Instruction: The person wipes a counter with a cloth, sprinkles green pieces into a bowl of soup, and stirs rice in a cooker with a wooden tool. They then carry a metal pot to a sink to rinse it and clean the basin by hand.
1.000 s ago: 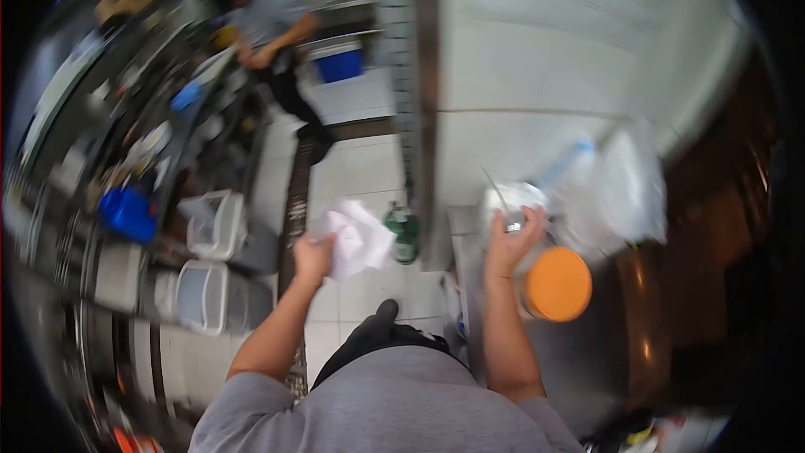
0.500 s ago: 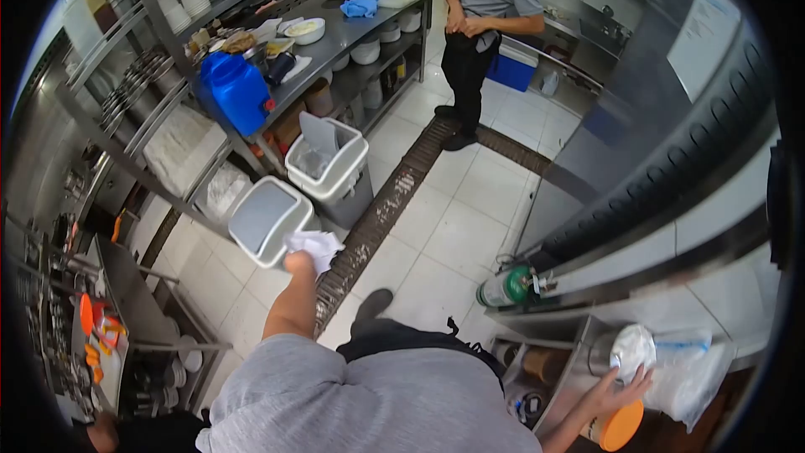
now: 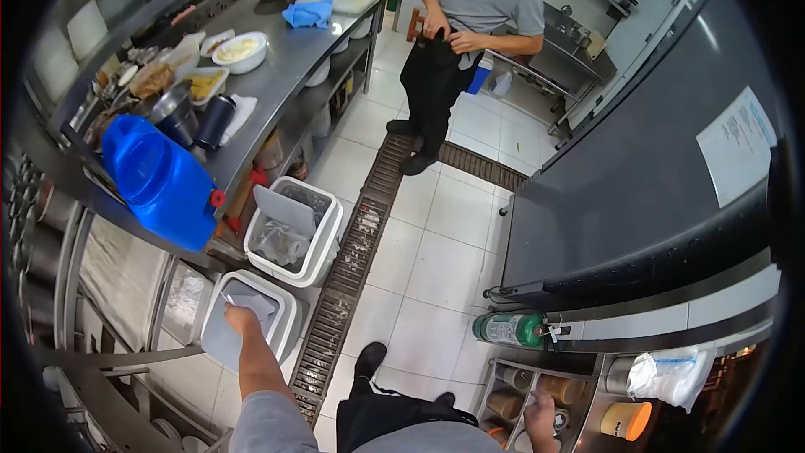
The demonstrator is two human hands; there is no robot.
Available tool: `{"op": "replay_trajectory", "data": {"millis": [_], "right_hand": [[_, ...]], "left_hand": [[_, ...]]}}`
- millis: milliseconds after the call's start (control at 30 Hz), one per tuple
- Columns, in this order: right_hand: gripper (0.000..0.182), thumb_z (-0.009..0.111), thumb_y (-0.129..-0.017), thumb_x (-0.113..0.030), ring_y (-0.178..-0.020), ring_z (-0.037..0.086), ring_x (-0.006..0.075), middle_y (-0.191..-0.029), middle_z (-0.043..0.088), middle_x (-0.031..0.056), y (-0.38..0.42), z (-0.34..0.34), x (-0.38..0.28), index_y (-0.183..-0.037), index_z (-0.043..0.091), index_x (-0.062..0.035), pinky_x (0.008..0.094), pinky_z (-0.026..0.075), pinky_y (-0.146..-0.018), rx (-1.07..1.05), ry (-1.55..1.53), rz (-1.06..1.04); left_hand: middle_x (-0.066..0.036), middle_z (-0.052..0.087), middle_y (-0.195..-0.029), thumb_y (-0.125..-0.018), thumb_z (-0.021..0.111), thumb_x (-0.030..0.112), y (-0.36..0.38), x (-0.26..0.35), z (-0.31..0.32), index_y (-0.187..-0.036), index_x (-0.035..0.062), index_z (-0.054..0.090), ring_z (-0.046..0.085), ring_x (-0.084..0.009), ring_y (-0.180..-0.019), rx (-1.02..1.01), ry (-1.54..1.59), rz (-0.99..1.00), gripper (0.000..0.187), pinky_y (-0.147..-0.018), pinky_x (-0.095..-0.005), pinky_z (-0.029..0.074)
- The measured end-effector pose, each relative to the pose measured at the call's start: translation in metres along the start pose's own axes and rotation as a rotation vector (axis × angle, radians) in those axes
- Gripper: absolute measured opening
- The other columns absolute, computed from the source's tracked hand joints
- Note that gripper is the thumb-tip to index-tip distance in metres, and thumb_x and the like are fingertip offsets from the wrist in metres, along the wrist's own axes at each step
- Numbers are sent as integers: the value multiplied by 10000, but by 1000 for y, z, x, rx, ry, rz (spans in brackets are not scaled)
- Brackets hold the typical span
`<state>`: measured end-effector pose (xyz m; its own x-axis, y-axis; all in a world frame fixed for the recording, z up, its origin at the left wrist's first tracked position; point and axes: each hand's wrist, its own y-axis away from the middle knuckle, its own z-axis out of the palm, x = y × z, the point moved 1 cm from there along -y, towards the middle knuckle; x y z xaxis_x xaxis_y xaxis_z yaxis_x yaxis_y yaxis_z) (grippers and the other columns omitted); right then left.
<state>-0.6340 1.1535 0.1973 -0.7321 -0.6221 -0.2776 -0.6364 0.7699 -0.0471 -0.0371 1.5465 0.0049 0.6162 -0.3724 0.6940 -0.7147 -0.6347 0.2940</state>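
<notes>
My left hand (image 3: pixel 241 319) reaches down into the opening of the nearer white bin (image 3: pixel 291 319), fingers closed at the edge of a crumpled white paper (image 3: pixel 258 305). The paper sits within the rim, against the grey lid (image 3: pixel 220 341). My right hand (image 3: pixel 541 421) is low at the right, over a shelf unit with jars (image 3: pixel 505 403). Its fingers look partly curled and blurred, and I cannot make out whether anything is in them. A tub with an orange lid (image 3: pixel 637 421) stands to its right.
A second bin (image 3: pixel 331 252) holding clear plastic stands behind. A blue jerrycan (image 3: pixel 159 180) sits at the steel counter's end (image 3: pixel 277 75). Another person (image 3: pixel 486 0) stands ahead beside the floor drain (image 3: pixel 344 310). A green cylinder (image 3: pixel 509 329) lies at the right.
My left hand has carried the paper from beside the bin into its opening. My right hand has left the foil-topped container and come closer to my body. The view has shifted.
</notes>
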Motion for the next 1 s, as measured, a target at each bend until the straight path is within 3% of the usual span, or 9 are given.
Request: {"op": "replay_trajectory", "data": {"millis": [233, 367, 400, 467, 533, 600, 667, 967, 1000], "right_hand": [[270, 629, -707, -88, -836, 635, 312, -887, 657, 156, 16, 15, 3, -971, 644, -37, 389, 506, -765, -337, 76, 284], [234, 643, -743, -120, -735, 663, 255, -813, 671, 135, 26, 18, -3, -962, 656, -40, 347, 525, -680, -374, -116, 406], [228, 643, -754, -129, -716, 669, 246, -801, 675, 135, 30, 19, -1, -965, 658, -42, 343, 528, -663, -336, -163, 406], [184, 591, -835, -204, -835, 593, 344, -860, 617, 231, 14, -15, -49, -877, 681, -48, 405, 482, -804, -470, -115, 351], [205, 564, -865, -207, -807, 585, 314, -891, 626, 172, 32, -22, -54, -975, 657, -61, 380, 488, -770, -415, 197, 238], [213, 576, -852, -216, -797, 599, 314, -882, 634, 170, 50, -20, -46, -976, 660, -63, 383, 495, -755, -398, 197, 295], [223, 588, -840, -225, -788, 612, 313, -874, 642, 168, 73, -9, -32, -976, 664, -66, 386, 502, -739, -388, 145, 424], [275, 642, -783, -265, -746, 671, 312, -836, 679, 158, 216, 94, 56, -979, 679, -77, 397, 534, -671, -52, -52, 768], [326, 675, -708, -213, -965, 605, 362, -996, 646, 185, 235, 103, 59, -1004, 671, -74, 439, 477, -860, -347, -118, 806]], "left_hand": [[-265, 506, -1230, -842, 464, 83, -101, -118, 91, -1238, -77, 398, 563, -397, -1049, -237, -656, 33, 432, -906, -425, 471], [-238, 555, -1181, -675, 750, 136, -123, -138, 111, -1305, -88, 310, 596, -324, -1023, -263, 17, -224, 800, -889, -359, 488], [-244, 551, -1194, -717, 707, 63, -98, -121, 104, -1306, -45, 358, 583, -336, -1042, -340, 459, -318, 693, -907, -365, 480], [-220, 571, -1118, -726, 664, 13, -79, -112, 104, -1243, -30, 455, 572, -343, -1000, -32, 285, 38, 559, -874, -393, 472], [-183, 569, -971, -714, 643, 11, -1, -65, 76, -1127, -9, 540, 556, -325, -906, 94, -44, 447, 426, -819, -401, 454], [-145, 535, -875, -695, 618, 0, 75, -41, 79, -1035, 0, 561, 527, -294, -803, 48, 53, 689, 345, -768, -383, 427], [-110, 525, -888, -677, 596, -27, 155, -19, 72, -990, 20, 572, 513, -253, -788, -441, 175, 594, 317, -737, -360, 420], [-120, 526, -957, -725, 632, -45, 395, 54, 98, -1070, 59, 557, 534, -238, -865, -1304, 155, 1124, 368, -789, -345, 460], [-115, 533, -980, -727, 624, -55, 414, 54, 107, -1078, 60, 556, 539, -233, -880, -1371, 121, 1157, 375, -792, -345, 467]]}}
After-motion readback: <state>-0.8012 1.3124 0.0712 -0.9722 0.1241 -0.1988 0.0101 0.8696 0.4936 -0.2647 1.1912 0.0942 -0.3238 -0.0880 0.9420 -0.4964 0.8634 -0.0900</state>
